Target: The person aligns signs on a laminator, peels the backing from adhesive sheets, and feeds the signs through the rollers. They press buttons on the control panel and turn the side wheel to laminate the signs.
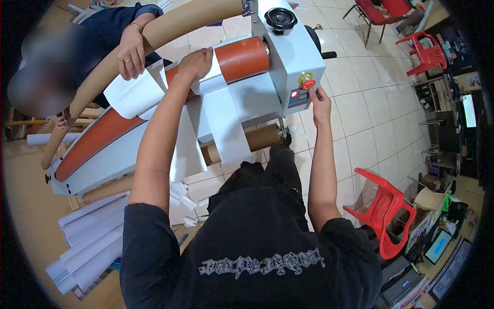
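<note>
A machine with long orange rollers (242,59) stands before me, its white end housing (296,54) on the right. My left hand (197,63) rests on the near roller, its fingers together and curled over a white sheet (209,82) on it. More of the sheet hangs down the front, past a brown cardboard core (263,138). My right hand (322,107) is at the housing's control panel (298,99). Its thumb touches the lower edge of a red mushroom button (308,83) with a yellow surround; the other fingers bend beside the housing edge.
Across the machine, another person's hand (131,54) rests near a long cardboard tube (190,23) and a loose white sheet (135,92). White rolls (98,237) lie at lower left. A black knob (281,19) tops the housing. Red chairs (383,211) and cluttered desks (455,216) stand right.
</note>
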Action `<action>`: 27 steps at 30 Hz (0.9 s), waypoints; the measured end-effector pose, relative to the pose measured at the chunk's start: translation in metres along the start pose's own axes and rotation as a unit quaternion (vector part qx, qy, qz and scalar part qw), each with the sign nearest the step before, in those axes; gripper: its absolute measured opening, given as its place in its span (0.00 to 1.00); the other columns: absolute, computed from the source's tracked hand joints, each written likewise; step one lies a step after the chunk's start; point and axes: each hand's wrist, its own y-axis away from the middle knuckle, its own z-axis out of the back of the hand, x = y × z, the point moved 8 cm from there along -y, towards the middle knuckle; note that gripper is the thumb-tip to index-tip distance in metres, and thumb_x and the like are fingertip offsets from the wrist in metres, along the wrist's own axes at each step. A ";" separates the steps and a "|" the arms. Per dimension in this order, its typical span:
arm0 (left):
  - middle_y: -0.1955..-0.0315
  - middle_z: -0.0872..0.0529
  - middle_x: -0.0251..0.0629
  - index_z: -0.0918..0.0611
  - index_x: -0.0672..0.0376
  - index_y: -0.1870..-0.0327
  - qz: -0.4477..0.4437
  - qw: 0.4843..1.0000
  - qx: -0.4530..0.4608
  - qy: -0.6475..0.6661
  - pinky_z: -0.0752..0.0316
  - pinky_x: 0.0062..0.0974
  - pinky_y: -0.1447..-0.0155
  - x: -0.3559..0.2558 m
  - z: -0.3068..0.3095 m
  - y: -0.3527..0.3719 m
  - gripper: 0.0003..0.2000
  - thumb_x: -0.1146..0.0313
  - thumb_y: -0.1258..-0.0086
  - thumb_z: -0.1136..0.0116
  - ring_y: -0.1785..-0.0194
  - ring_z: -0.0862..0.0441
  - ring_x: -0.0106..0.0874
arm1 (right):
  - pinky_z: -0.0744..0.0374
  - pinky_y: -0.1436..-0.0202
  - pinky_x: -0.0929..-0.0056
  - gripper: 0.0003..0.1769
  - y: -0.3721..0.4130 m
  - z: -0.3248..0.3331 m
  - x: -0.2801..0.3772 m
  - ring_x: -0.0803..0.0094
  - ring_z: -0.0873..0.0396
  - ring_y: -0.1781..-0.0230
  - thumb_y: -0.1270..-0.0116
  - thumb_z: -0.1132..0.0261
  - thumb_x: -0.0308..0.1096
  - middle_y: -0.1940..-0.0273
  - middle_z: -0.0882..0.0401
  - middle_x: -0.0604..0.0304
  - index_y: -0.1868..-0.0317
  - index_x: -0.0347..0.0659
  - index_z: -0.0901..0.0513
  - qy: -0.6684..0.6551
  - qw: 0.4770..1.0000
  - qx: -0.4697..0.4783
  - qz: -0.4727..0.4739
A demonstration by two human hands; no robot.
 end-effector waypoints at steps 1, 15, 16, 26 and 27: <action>0.41 0.23 0.54 0.23 0.64 0.42 0.010 1.000 0.018 -0.001 0.34 0.41 0.32 -0.001 0.001 0.003 0.31 0.50 0.23 0.77 0.38 0.26 0.49 | 0.29 0.38 0.76 0.31 0.000 -0.002 -0.007 0.71 0.25 0.42 0.33 0.35 0.27 0.38 0.26 0.49 0.32 0.28 0.35 -0.033 0.999 0.006 -0.010; 0.39 0.25 0.54 0.27 0.66 0.38 0.017 0.999 0.033 -0.033 0.36 0.40 0.30 -0.002 0.000 0.003 0.32 0.51 0.23 0.80 0.36 0.28 0.47 | 0.28 0.37 0.74 0.30 0.004 -0.001 -0.007 0.69 0.25 0.42 0.35 0.34 0.24 0.39 0.26 0.47 0.34 0.27 0.32 -0.093 0.995 0.019 -0.035; 0.39 0.26 0.56 0.28 0.65 0.36 0.014 0.999 0.039 -0.026 0.38 0.40 0.29 -0.002 0.000 0.002 0.32 0.49 0.23 0.80 0.35 0.29 0.49 | 0.28 0.37 0.74 0.30 0.003 -0.001 -0.006 0.69 0.25 0.42 0.35 0.34 0.24 0.39 0.26 0.47 0.34 0.27 0.32 -0.098 0.995 0.019 -0.031; 0.37 0.28 0.57 0.30 0.64 0.34 0.025 0.998 0.054 -0.014 0.40 0.40 0.28 0.000 -0.002 0.001 0.33 0.47 0.23 0.80 0.34 0.31 0.51 | 0.27 0.39 0.76 0.29 0.004 -0.001 -0.010 0.70 0.23 0.44 0.35 0.35 0.24 0.41 0.23 0.48 0.34 0.29 0.31 -0.107 0.994 0.010 -0.035; 0.37 0.28 0.57 0.30 0.64 0.34 0.026 0.998 0.054 -0.014 0.40 0.40 0.28 0.001 -0.004 0.001 0.33 0.47 0.23 0.80 0.34 0.31 0.51 | 0.27 0.39 0.76 0.29 0.004 -0.001 -0.011 0.70 0.23 0.44 0.35 0.35 0.24 0.41 0.23 0.48 0.34 0.29 0.31 -0.105 0.994 0.012 -0.037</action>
